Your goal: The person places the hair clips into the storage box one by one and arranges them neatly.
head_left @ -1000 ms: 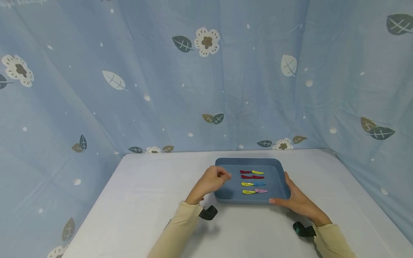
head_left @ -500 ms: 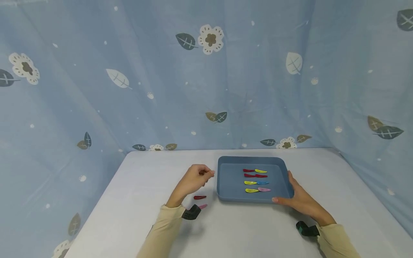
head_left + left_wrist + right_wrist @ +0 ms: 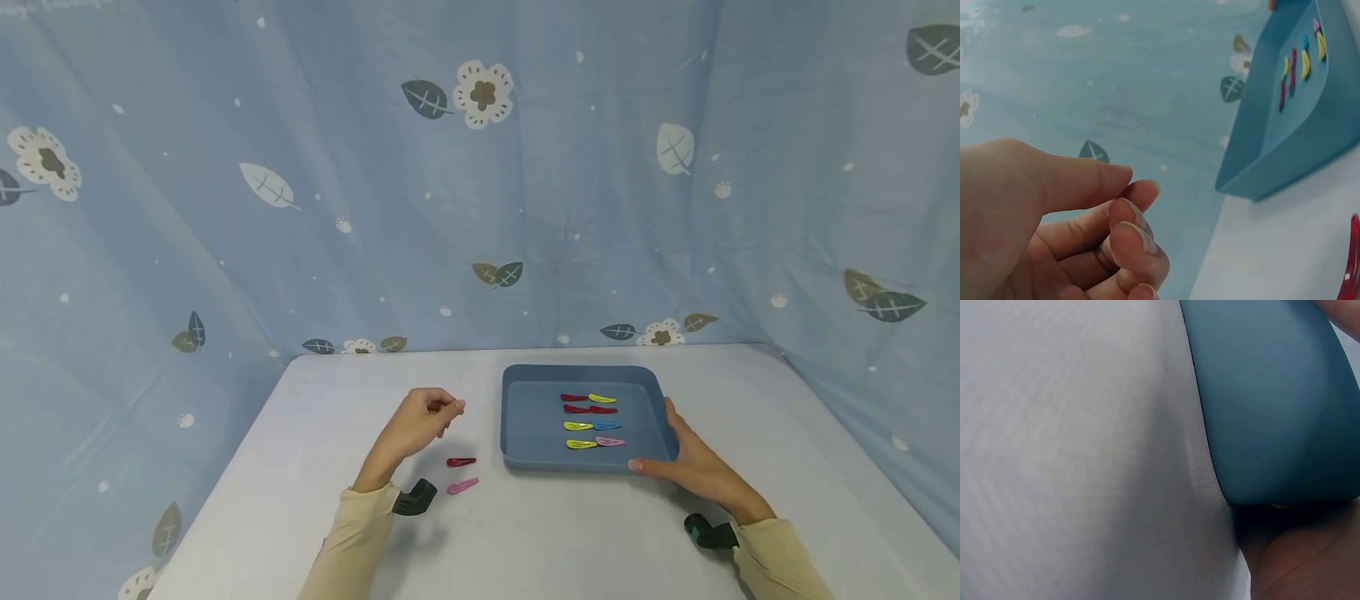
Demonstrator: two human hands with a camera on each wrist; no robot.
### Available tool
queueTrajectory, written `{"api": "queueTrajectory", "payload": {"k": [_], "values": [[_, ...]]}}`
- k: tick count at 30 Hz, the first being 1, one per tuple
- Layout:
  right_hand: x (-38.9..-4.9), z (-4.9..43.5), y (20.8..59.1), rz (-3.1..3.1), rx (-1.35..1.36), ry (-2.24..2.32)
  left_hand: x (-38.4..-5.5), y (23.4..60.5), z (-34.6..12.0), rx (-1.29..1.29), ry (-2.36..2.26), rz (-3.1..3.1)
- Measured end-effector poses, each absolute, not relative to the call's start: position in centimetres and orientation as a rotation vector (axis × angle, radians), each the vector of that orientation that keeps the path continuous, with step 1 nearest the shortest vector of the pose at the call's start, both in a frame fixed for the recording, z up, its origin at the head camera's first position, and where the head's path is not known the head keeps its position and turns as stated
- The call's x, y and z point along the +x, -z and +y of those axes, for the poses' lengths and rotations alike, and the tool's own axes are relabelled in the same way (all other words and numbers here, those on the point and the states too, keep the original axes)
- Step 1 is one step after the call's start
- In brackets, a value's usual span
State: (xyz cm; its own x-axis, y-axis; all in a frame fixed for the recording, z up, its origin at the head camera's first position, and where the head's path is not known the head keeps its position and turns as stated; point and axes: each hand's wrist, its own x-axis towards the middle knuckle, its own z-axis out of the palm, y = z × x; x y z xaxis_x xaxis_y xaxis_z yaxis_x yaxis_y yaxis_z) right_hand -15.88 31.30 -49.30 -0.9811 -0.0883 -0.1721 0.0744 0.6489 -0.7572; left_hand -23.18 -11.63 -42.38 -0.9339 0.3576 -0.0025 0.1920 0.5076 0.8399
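My left hand hovers over the table, left of the blue tray. Its fingers are loosely curled, and the left wrist view shows the thumb close to the index fingertip with nothing visible between. Below it on the table lie a dark red hair clip and a pink hair clip. At the tray's near right corner, my right hand grips the wall, thumb on the front side and fingers along the right. Inside the tray, hair clips lie in several rows of two, including a yellow and blue pair.
A white-covered table runs back to a blue curtain printed with leaves and flowers. Black wrist cameras sit on both wrists, the left one beside the pink clip.
My left hand has moved left from over the tray to above the table, uncovering the red and pink clips. My right hand and the tray stay in place.
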Motion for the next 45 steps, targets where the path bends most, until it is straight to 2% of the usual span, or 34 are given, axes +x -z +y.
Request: {"api": "queueTrajectory", "payload": {"k": [12, 31, 45], "values": [[-16.1, 31.0, 49.2, 2.677, 0.0, 1.217, -23.8, 43.7, -13.1, 0.362, -1.289, 2.586], [-16.2, 31.1, 49.3, 2.679, 0.025, 1.205, -23.8, 45.7, -13.0, 0.193, -0.992, 2.59], [-16.1, 31.1, 49.1, 2.684, 0.02, 1.206, -23.2, 45.4, -13.1, 0.214, -0.866, 2.595]]}}
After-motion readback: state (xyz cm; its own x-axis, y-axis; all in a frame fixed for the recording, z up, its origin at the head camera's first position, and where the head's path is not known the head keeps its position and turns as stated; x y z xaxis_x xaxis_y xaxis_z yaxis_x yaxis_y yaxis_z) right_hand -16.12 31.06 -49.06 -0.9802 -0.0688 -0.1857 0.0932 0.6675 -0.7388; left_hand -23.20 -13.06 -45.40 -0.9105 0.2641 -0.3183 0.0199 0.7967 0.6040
